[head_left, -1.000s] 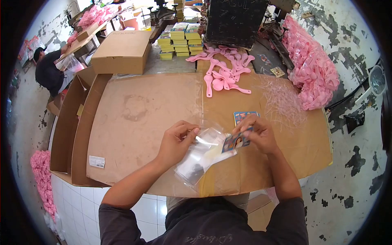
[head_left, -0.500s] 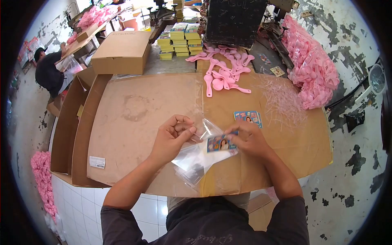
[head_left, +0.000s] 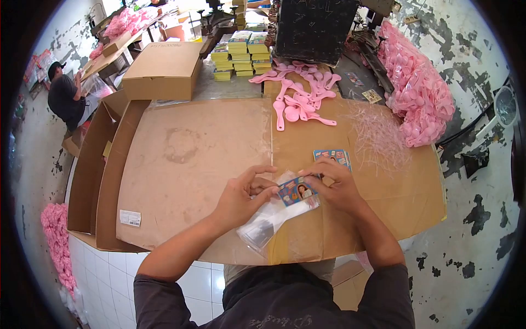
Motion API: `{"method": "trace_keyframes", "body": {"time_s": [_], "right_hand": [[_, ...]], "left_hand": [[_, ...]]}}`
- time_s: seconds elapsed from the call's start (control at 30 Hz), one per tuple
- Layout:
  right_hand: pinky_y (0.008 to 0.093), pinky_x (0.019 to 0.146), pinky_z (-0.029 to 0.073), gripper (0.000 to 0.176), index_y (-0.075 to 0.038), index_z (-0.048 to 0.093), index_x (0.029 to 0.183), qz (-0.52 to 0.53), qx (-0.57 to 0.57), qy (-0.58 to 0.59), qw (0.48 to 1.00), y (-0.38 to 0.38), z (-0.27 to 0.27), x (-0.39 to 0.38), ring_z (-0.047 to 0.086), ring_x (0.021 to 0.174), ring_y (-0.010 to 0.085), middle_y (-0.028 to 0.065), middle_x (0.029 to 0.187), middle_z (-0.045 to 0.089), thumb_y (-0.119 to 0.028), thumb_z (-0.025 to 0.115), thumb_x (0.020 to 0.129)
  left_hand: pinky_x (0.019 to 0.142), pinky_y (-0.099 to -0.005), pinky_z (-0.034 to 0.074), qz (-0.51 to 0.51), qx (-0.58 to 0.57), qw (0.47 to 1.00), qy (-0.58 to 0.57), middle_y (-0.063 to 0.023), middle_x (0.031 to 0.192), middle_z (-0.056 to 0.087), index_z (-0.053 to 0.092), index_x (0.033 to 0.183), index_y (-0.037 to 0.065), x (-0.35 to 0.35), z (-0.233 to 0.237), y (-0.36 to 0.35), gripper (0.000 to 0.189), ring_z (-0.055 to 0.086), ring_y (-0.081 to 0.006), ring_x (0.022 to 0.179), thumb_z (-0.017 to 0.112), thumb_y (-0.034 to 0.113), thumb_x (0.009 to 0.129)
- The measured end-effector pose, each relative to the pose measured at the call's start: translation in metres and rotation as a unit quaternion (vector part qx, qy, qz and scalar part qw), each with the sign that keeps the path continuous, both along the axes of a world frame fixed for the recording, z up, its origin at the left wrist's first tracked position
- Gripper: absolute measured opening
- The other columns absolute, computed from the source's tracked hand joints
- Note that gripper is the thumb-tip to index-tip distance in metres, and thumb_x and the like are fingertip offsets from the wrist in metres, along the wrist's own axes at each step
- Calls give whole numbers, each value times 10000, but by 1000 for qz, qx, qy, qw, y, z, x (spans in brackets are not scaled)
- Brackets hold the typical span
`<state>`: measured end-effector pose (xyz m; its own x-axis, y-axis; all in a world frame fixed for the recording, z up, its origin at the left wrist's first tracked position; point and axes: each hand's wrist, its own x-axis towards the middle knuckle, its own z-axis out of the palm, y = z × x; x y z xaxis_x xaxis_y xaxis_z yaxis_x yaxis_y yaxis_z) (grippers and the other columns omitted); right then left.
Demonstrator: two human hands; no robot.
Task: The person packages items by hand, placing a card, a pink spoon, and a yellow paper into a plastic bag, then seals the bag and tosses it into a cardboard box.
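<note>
Between both hands is a small blue printed card (head_left: 296, 191) with a person's picture on it. My right hand (head_left: 335, 183) pinches its right end between thumb and fingers. My left hand (head_left: 241, 196) is closed at the card's left end, its fingers on a clear plastic bag (head_left: 286, 176) that lies around and behind the card. Below them, more clear plastic bags (head_left: 257, 230) lie on the cardboard table top (head_left: 181, 181). A stack of similar cards (head_left: 341, 157) sits just beyond my right hand, partly covered by it.
Pink plastic spoons (head_left: 298, 104) lie in a loose heap at the back. Behind them are stacks of cards (head_left: 240, 49) and a black box (head_left: 309, 33). Left stands a closed carton (head_left: 161, 66) above an open carton (head_left: 104, 181). Bagged pink spoons (head_left: 416, 88) line the right. A person (head_left: 67, 98) works far left.
The card has tilted and its left end has come up to my left fingers, at the plastic bag. My left hand has moved slightly right and down. The person at far left has raised their hands.
</note>
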<state>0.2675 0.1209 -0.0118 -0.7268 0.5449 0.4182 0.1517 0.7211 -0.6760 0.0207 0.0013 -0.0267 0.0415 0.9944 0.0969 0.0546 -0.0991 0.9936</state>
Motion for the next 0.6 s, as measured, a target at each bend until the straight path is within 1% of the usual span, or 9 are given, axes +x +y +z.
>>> {"method": "trace_keyframes", "body": {"time_s": [0.03, 0.07, 0.13, 0.23, 0.33, 0.43, 0.53, 0.6], "right_hand": [[261, 726, 521, 327, -11, 671, 1247, 8, -21, -14, 1000, -5, 2, -4, 642, 857, 77, 67, 950, 717, -26, 742, 928], [264, 720, 523, 320, -6, 681, 1231, -4, -97, 22, 995, -11, -1, -9, 645, 846, 80, 66, 943, 717, -32, 752, 919], [270, 708, 526, 309, 4, 702, 1199, -27, -246, 94, 964, -23, -7, -17, 650, 824, 86, 62, 929, 717, -43, 772, 902], [279, 715, 537, 292, 16, 717, 1174, -55, -293, 185, 937, -21, -8, -20, 665, 792, 112, 59, 947, 727, -96, 775, 910], [312, 820, 540, 282, -1, 719, 1177, -9, -165, 44, 985, -21, 2, -12, 682, 919, 168, 97, 1035, 724, -156, 748, 944], [376, 951, 508, 268, -27, 729, 1172, 138, -86, 35, 986, -21, 3, -22, 650, 1084, 245, 140, 1099, 707, -210, 703, 979], [418, 1074, 423, 344, -16, 712, 1204, 138, -37, -89, 986, 13, 18, -20, 549, 1277, 301, 168, 1267, 627, -291, 647, 1007], [451, 1035, 455, 329, -53, 728, 1193, -11, 56, -90, 994, 46, 17, -26, 590, 1196, 326, 168, 1290, 636, -310, 604, 1028]], "left_hand": [[761, -246, 576, -18, 9, 999, 31, -140, 1047, 757, 480, 1389, -12, 0, -2, -1, 446, 725, -135, 954, 675, 24, 991], [761, -245, 576, -27, 1, 999, 28, -140, 1049, 753, 475, 1397, -13, 2, -1, -2, 450, 722, -132, 941, 670, 21, 993], [761, -241, 575, -45, -13, 999, 20, -139, 1053, 747, 467, 1413, -14, 7, 3, -3, 459, 716, -126, 915, 659, 15, 998], [763, -235, 573, 16, -14, 999, -31, -132, 1044, 733, 478, 1408, -15, 8, 4, -3, 436, 715, -125, 894, 641, 5, 1005], [758, -234, 569, 38, -2, 996, -77, -126, 1038, 721, 490, 1401, -16, 4, 10, -1, 421, 715, -123, 899, 637, 5, 1007], [743, -244, 580, 18, -19, 999, -46, -136, 1052, 731, 514, 1385, -16, 1, 4, -3, 407, 724, -122, 903, 656, 41, 1007], [748, -235, 570, 39, -1, 999, -37, -140, 1040, 726, 531, 1365, -32, 1, 0, -1, 388, 712, -110, 899, 660, 38, 1006], [756, -231, 562, 57, -11, 996, -71, -124, 1022, 721, 539, 1355, -42, -2, -1, 3, 384, 700, -100, 885, 666, 36, 1002]]}}
